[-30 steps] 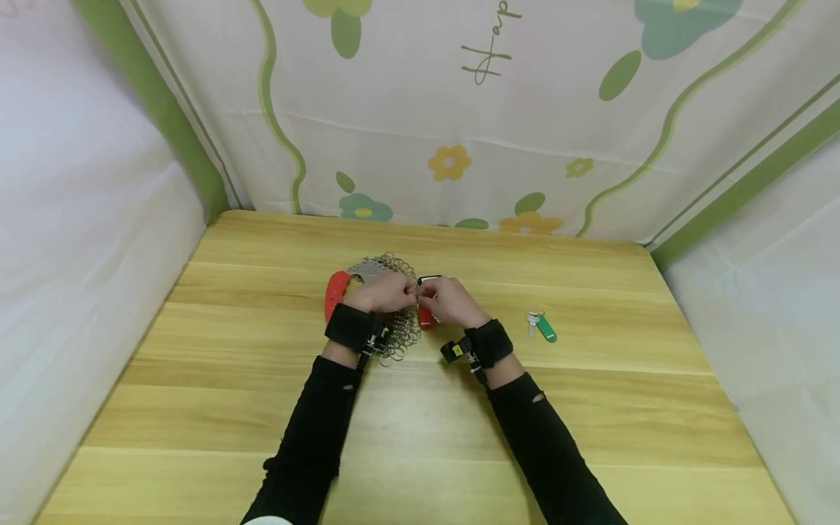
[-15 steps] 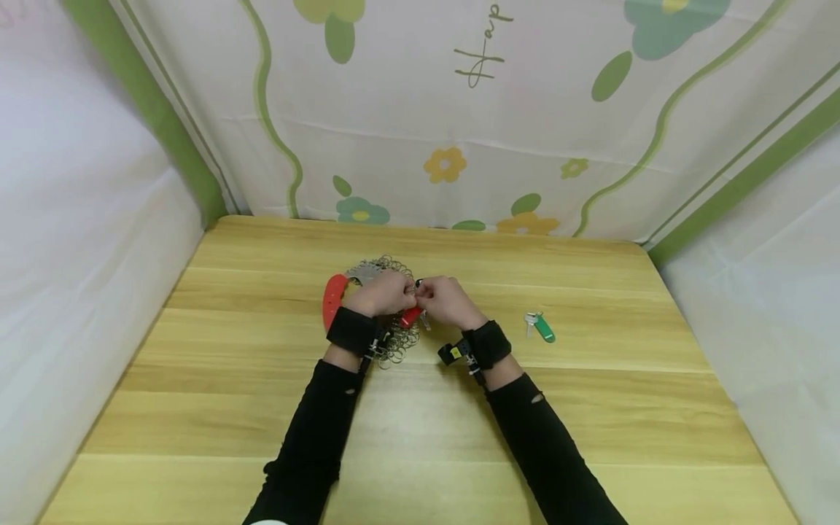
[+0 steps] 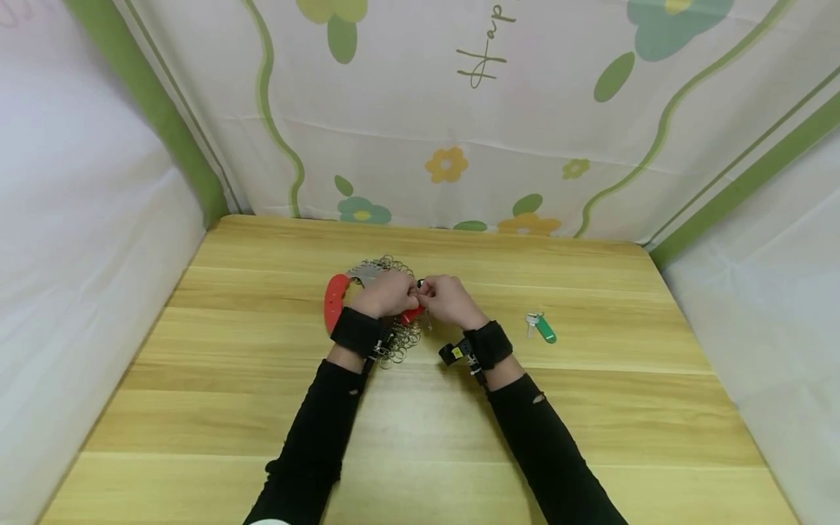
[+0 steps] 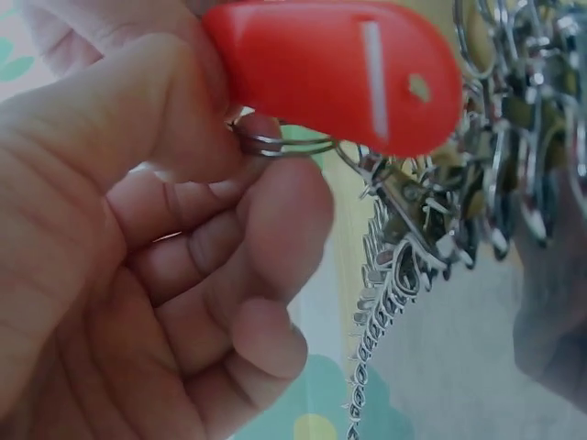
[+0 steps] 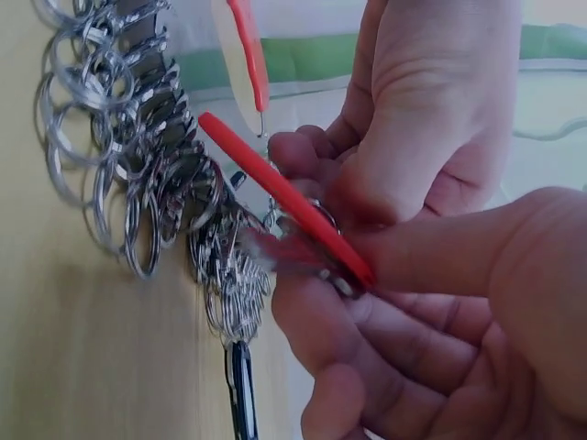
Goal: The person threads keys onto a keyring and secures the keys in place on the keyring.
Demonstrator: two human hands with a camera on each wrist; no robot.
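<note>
My left hand (image 3: 389, 293) and right hand (image 3: 453, 300) meet fingertip to fingertip in the middle. The left thumb and forefinger pinch a split ring (image 4: 289, 147) beside a red key tag (image 4: 339, 78). My right hand (image 5: 440, 275) pinches the tag's lower end, with its thumb over the tag and ring. A small key (image 3: 429, 319) hangs below the fingers in the head view. Beside the hands lies a large key holder with a red handle (image 3: 334, 300), a grey metal plate (image 3: 367, 271) and many rings (image 5: 110, 174). The left hand covers part of it.
A key (image 3: 531, 324) with a green tag (image 3: 545, 329) lies on the wooden table (image 3: 590, 415), right of the hands. A white flowered cloth (image 3: 394, 131) stands behind the table, with plain white cloth (image 3: 98, 219) at the sides.
The red tag has swung left from hanging upright between the hands to a slant under the left fingers. The hands have barely shifted; the key with the green tag has stayed put.
</note>
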